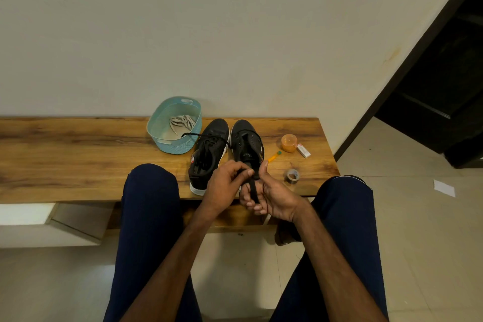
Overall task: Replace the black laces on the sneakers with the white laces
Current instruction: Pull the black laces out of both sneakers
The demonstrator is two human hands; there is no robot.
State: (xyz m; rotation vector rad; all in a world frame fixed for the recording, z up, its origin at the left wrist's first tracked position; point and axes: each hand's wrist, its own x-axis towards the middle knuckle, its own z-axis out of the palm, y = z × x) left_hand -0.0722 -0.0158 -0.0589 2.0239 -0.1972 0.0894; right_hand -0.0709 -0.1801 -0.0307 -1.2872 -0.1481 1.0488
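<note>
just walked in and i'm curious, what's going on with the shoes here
A seated person is swapping shoe laces. The left grip pinches a black lace that loops round the fingers of the right grip. The laced sneaker beside the teal basket has its own black lace in; the other sneaker shows bare eyelets. The white laces lie in the basket on the wooden bench, not yet used.

Two sneakers (209,149) (247,142), one basket (172,148), one jar (289,143), one box (303,150), one pen (274,156) and one tape roll (292,175) are being carried by the desk (78,154).
</note>
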